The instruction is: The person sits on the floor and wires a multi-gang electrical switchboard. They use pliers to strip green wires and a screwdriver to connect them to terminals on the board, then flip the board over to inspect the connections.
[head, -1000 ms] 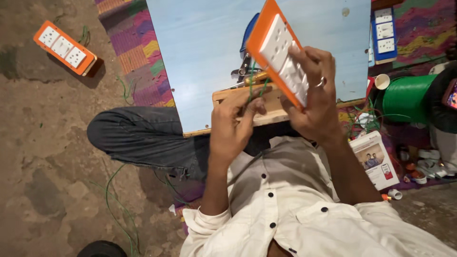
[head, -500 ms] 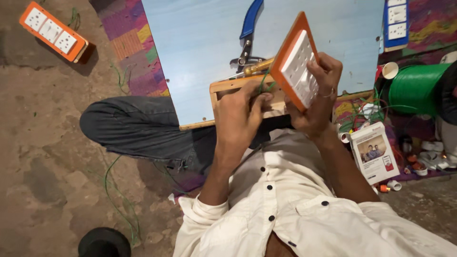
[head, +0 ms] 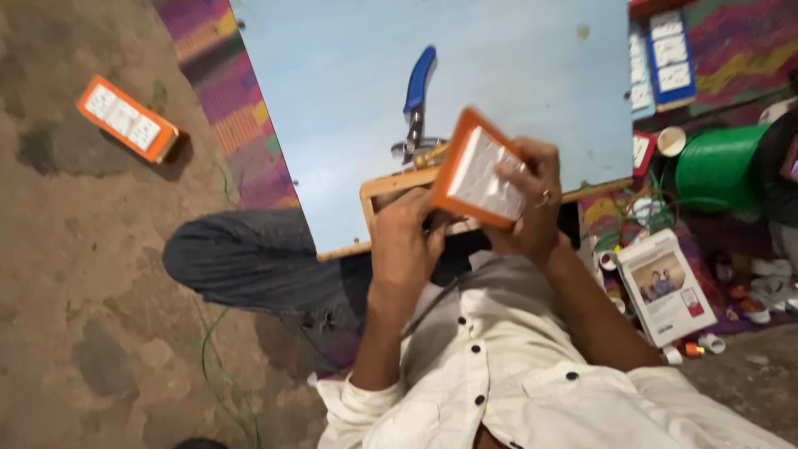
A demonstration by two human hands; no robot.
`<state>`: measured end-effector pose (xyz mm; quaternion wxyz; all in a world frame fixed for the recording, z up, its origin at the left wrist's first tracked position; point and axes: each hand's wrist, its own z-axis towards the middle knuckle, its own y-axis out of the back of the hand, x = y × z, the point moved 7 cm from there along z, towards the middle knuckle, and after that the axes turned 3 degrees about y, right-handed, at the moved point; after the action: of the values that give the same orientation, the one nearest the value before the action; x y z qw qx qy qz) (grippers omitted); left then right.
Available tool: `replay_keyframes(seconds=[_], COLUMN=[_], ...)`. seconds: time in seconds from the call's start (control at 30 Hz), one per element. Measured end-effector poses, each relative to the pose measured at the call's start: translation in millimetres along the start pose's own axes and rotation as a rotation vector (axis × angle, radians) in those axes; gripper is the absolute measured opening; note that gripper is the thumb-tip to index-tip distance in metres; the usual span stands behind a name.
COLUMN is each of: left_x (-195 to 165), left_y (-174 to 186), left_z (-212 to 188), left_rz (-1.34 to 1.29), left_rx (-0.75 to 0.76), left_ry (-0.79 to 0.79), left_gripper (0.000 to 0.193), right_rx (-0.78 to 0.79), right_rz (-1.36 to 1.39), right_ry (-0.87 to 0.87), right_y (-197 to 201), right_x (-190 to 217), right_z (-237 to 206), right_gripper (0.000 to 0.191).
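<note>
The person is sitting on the ground with a pale blue bench (head: 349, 108) across the lap, and both hands are working just above its near edge. The right hand (head: 532, 208) is gripping an orange-framed switch board (head: 478, 170), fingers curled over its white face, tilting it up, probably so the underside is reachable. The left hand (head: 403, 245) is closed beneath the board, fingers tucked at its lower edge; what it is pinching I cannot tell. A wooden frame (head: 391, 187) is lying on the bench right under the board, with blue-handled pliers (head: 416, 100) just behind, close to hand. Compared with half a second ago, the board is being held lower and flatter, nearer the wooden frame, and the hands are drawing closer together
</note>
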<state>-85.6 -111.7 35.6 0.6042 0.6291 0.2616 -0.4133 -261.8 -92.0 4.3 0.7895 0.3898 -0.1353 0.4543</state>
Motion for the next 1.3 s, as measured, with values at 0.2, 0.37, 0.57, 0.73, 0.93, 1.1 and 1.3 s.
replay_keyframes(seconds=[0.2,0.37,0.57,0.73,0.93,1.1,1.3], left_x=[-9,2,-1,8,-10,-21,-23], left_y=[7,14,11,5,8,33,70], left_z=[-3,-6,-8,-13,-28,-57,-55], left_rz=[0.161,-0.041,0.121,0.155,0.170,0.090,0.067], left_rx=[-0.030,-0.158,-0.133,-0.074,-0.231,-0.485,-0.690], left_ry=[0.078,0.183,0.091,0.127,-0.157,-0.081,-0.058], left_gripper=[0.010,0.011,0.010,0.011,0.017,0.012,0.015], right_rx=[-0.008,-0.016,0.030,0.119,0.156,0.210,0.287], right_rz=[-0.060,-0.034,-0.109,-0.104,-0.091,-0.031,0.038], right_ry=[0.072,0.065,0.087,0.073,0.043,0.003,-0.033], right_y=[5,4,7,4,3,5,7], right_x=[17,24,28,30,26,20,20], right_z=[16,24,29,34,35,37,43], right_gripper=[0.061,0.062,0.063,0.063,0.068,0.074,0.098])
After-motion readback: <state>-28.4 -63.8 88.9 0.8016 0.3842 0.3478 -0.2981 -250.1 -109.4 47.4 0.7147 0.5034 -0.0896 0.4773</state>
